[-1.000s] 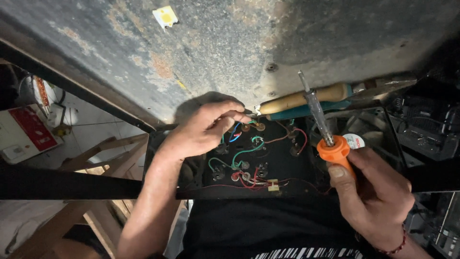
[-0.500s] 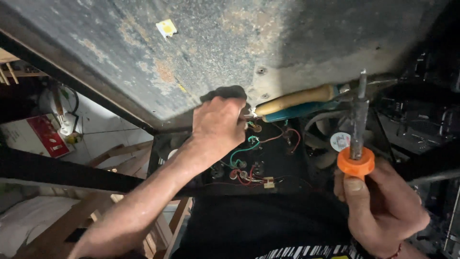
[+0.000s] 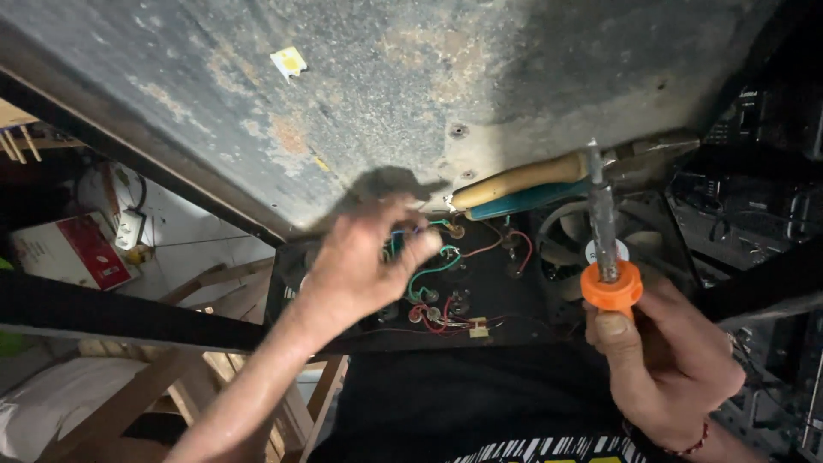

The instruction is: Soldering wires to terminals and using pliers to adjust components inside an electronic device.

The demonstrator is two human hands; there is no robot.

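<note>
Left hand (image 3: 364, 261): lower than half a second ago, off the grey metal sheet's edge, fingers loosely curled over the green and red wires (image 3: 433, 266) of the black open chassis (image 3: 514, 321); whether it pinches a wire cannot be told. Right hand (image 3: 664, 360): fist clamped on the orange-collared soldering iron (image 3: 604, 231), tip upright as before, beside the wooden-handled tool (image 3: 523, 178). Rusted grey metal sheet (image 3: 386, 94) overhangs the chassis's far edge; free room between the hands.
</note>
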